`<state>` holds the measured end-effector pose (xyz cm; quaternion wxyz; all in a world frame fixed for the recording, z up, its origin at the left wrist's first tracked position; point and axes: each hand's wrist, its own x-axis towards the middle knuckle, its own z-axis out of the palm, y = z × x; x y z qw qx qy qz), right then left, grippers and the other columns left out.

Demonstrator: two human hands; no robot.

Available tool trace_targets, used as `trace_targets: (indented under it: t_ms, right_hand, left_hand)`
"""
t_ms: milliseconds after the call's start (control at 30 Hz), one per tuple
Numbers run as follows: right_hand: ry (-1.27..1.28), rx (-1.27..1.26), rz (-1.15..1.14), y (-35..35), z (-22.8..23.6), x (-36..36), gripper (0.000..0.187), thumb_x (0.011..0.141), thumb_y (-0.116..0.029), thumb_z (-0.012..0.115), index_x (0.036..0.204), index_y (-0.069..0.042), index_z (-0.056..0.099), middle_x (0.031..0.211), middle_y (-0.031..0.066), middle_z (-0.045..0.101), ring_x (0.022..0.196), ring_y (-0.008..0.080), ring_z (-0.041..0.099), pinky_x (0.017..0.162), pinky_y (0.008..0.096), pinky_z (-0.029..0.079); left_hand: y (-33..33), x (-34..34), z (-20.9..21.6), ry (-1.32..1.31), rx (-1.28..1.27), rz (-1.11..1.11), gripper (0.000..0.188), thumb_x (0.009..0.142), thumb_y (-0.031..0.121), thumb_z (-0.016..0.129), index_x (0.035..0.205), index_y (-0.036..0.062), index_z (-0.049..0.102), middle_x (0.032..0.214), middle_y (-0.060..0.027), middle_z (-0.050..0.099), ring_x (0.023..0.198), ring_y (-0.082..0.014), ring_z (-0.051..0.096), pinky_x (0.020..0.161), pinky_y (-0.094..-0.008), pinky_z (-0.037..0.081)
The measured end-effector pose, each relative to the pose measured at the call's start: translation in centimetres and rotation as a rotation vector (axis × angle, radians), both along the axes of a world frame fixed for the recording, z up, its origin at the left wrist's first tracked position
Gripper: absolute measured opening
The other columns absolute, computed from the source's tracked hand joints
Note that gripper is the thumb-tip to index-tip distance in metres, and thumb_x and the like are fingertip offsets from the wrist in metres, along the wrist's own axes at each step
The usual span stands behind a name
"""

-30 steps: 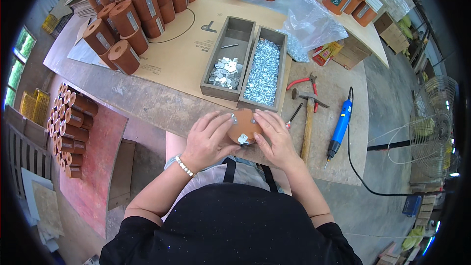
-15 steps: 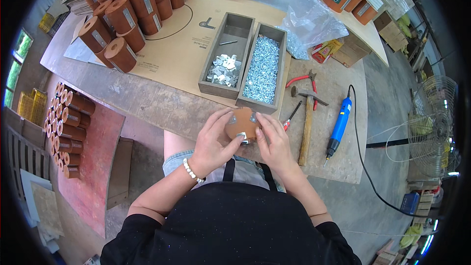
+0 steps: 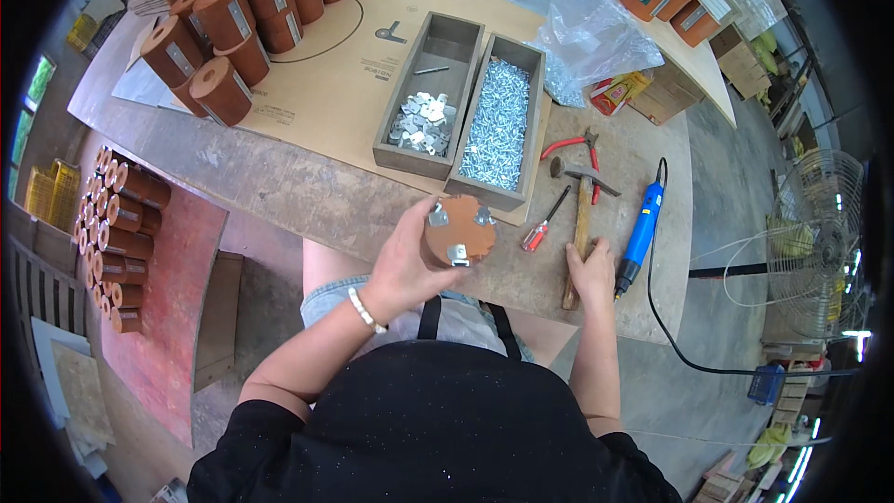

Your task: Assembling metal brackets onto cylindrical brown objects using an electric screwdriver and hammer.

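My left hand (image 3: 399,265) is wrapped round a short reddish-brown cylinder (image 3: 463,231), its flat end turned up. Three small metal clips sit around the rim of that end; the nearest clip (image 3: 457,254) lies close to my thumb. Over to the right, my right hand (image 3: 596,278) has its fingers closed around the wooden handle of a hammer (image 3: 583,214), which rests on the table. Left of the hammer lies a screwdriver (image 3: 535,237) with a red and clear handle. A blue electric screwdriver (image 3: 644,233) lies just right of my right hand.
Two wooden boxes stand ahead: one has loose metal clips (image 3: 424,124), the other silver screws (image 3: 496,121). Red-handled pliers (image 3: 594,140) lie beyond the hammer. Stacked brown cylinders (image 3: 223,14) fill the far left, and a black cord (image 3: 656,307) hangs off the right edge.
My right hand has left the cylinder and moved right onto the hammer's handle. My left hand alone now holds the cylinder.
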<state>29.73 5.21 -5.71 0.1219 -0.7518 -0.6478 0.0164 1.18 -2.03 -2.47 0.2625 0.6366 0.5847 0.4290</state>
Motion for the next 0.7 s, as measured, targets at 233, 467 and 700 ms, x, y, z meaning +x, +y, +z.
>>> trace_targets:
  t_ms: [233,467,700]
  right_hand:
    - [1.018,-0.283,-0.046,0.9,2.1,1.4,0.025,0.074,-0.008,0.060,0.092,0.001,0.045,0.067,0.0068,0.053,0.050,0.0133,0.052,0.044,0.0286,0.045]
    - [0.863,-0.003,0.412,-4.6,12.3,-3.6,0.045,0.079,-0.002,0.057,0.121,-0.001,0.041,0.074,0.0095,0.055,0.058,0.0159,0.055,0.052,0.0309,0.047]
    - [0.246,-0.013,0.826,-7.7,13.7,-4.8,0.053,0.076,-0.005,0.064,0.125,-0.005,0.046,0.076,0.0142,0.056,0.062,0.0275,0.056,0.059,0.0329,0.047]
  left_hand:
    - [2.8,-3.3,0.7,-0.346,-0.082,-0.330,0.092,0.056,0.013,0.081,0.129,0.0012,0.027,0.124,-0.0175,0.041,0.114,-0.0264,0.046,0.097,-0.0335,0.037]
    - [1.2,0.5,-2.4,-0.393,-0.075,0.061,0.101,0.051,0.024,0.084,0.130,0.0029,0.025,0.124,-0.0163,0.041,0.115,-0.0273,0.045,0.095,-0.0350,0.039]
    - [1.3,0.6,-2.3,-0.250,-0.022,0.095,0.089,0.052,0.017,0.082,0.125,0.0041,0.033,0.113,-0.0128,0.051,0.105,-0.0217,0.052,0.089,-0.0336,0.043]
